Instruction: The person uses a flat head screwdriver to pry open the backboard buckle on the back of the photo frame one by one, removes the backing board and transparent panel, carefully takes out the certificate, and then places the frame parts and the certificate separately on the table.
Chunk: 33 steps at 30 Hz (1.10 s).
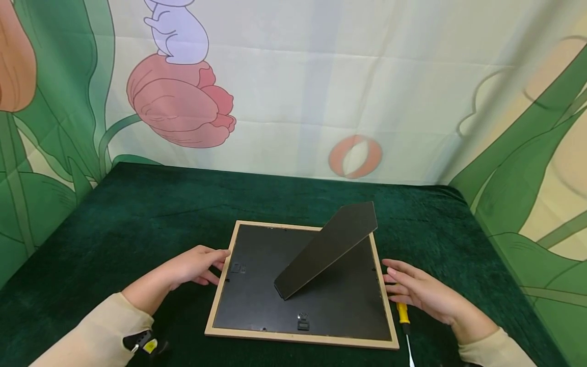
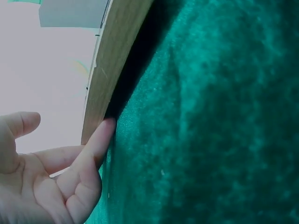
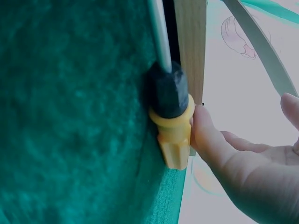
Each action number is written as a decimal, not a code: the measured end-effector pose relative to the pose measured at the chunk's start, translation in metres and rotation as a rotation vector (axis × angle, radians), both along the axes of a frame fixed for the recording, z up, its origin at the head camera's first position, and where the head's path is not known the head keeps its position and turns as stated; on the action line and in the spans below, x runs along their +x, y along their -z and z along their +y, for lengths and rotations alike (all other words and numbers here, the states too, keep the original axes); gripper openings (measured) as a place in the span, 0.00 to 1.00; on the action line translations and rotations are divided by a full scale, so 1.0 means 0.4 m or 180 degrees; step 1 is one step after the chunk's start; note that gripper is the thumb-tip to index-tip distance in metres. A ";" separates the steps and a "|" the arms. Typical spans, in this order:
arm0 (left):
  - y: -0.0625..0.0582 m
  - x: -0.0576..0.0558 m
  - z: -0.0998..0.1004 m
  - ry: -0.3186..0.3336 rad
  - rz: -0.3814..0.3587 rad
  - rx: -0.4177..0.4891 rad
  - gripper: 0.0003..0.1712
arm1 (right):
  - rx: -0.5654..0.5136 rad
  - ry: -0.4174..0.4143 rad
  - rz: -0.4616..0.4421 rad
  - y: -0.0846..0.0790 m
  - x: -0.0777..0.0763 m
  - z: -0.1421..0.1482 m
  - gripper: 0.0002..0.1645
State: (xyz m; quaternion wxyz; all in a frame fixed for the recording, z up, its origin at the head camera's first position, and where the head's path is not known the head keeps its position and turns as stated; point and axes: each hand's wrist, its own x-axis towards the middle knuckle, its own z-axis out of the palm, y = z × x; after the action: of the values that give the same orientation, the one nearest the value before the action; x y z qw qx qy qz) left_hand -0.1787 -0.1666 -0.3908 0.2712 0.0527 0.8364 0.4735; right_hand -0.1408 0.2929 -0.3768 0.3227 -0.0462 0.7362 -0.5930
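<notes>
A picture frame (image 1: pixel 302 337) with a light wood border lies face down, its black backing board (image 1: pixel 257 300) up. From the board a black easel stand (image 1: pixel 327 250) juts up at a slant. My left hand (image 1: pixel 194 267) is at the frame's left side, fingers loosely bent; in the left wrist view a fingertip (image 2: pixel 108 126) touches the border's lower edge. My right hand (image 1: pixel 424 293) is beside the right side, fingers extended toward the border and thumb raised. Just below those fingers lies a screwdriver (image 1: pixel 403 313) with a yellow and black handle, its shaft pointing toward me.
Dark green velvet cloth (image 1: pixel 151 214) covers the table. Behind it hangs a printed curtain (image 1: pixel 284 102) with flowers and leaves. A black strap with a yellow mark (image 1: pixel 150 346) is near my left sleeve (image 1: pixel 91 331).
</notes>
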 end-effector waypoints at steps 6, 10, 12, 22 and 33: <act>-0.011 0.000 0.006 0.0046 0.0118 -0.0343 0.30 | 0.0105 -0.0027 0.0026 -0.005 0.002 -0.002 0.41; -0.009 -0.004 0.007 0.0088 0.0191 -0.0533 0.29 | 0.0222 -0.0088 0.0092 -0.010 0.003 -0.005 0.41; -0.007 -0.006 0.006 0.0137 0.0211 -0.0569 0.31 | 0.0267 -0.0086 0.0096 -0.012 0.005 -0.008 0.40; -0.013 0.000 0.001 0.0418 0.0327 -0.0486 0.29 | 0.0385 -0.0037 0.0157 -0.018 0.000 -0.017 0.39; -0.002 0.006 0.004 0.0213 0.0271 -0.0288 0.29 | 0.0429 -0.0084 0.0204 -0.014 -0.004 -0.014 0.38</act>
State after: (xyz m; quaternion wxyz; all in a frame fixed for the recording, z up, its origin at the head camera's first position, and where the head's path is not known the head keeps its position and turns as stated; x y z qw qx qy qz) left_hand -0.1762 -0.1649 -0.3899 0.2532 0.0884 0.8655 0.4231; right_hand -0.1424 0.2873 -0.3711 0.3090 -0.0531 0.7838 -0.5361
